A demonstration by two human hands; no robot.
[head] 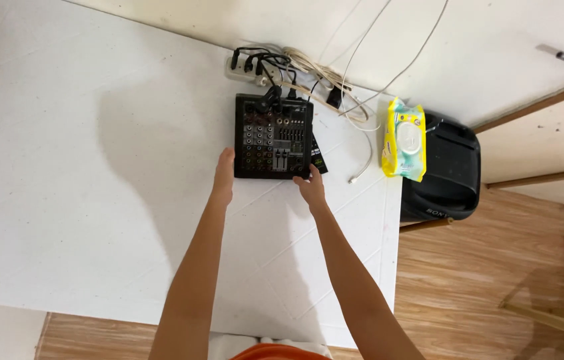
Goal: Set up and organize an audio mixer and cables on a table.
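A small black audio mixer (pixel 272 135) with rows of knobs and sliders lies on the white table (pixel 82 167), cables plugged into its far edge. My left hand (pixel 223 175) rests flat against the mixer's near left corner. My right hand (pixel 310 187) grips its near right corner, fingers curled on the edge. Both arms reach forward from the bottom of the view.
A power strip (pixel 245 69) with a tangle of black and white cables (pixel 322 77) lies behind the mixer. A yellow pack of wet wipes (pixel 403 139) sits at the table's right edge, beside a black speaker (pixel 448 170) on the wooden floor.
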